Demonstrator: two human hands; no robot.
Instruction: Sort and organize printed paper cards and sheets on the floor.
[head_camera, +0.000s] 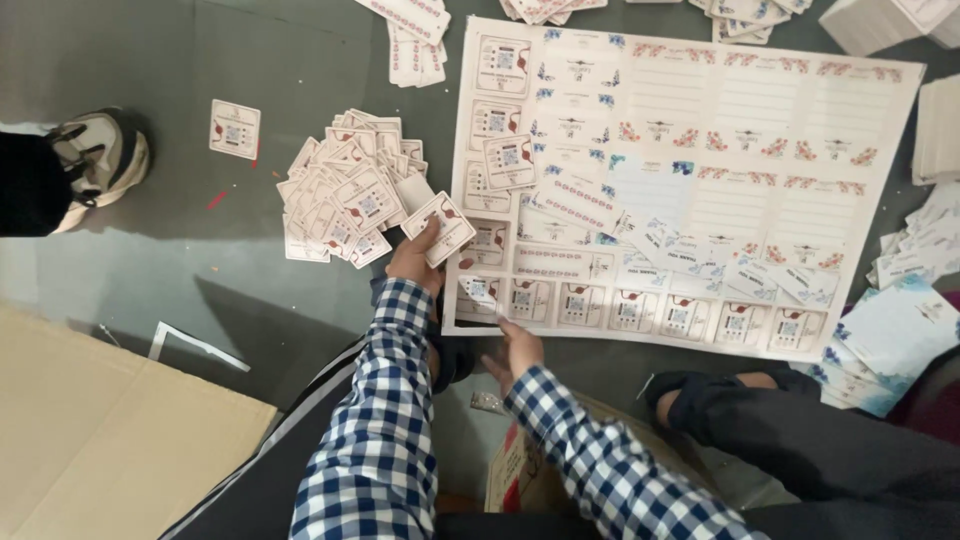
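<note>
We see a shoe (98, 160) at left, flat cardboard (90, 440) bottom left, one stray square card (235, 129) on grey floor (200, 60).

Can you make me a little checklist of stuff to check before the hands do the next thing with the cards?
1. Left hand grips a square card: ok.
2. Right hand touches the big printed sheet at its bottom edge: ok.
3. Loose card pile lies right beside the left hand: ok.
4. Sheet lies flat on the grey floor: ok.
5. Bottom row of cards fully cut loose from the sheet: cannot tell.
6. One stray card lies apart from the pile: not ok.
</note>
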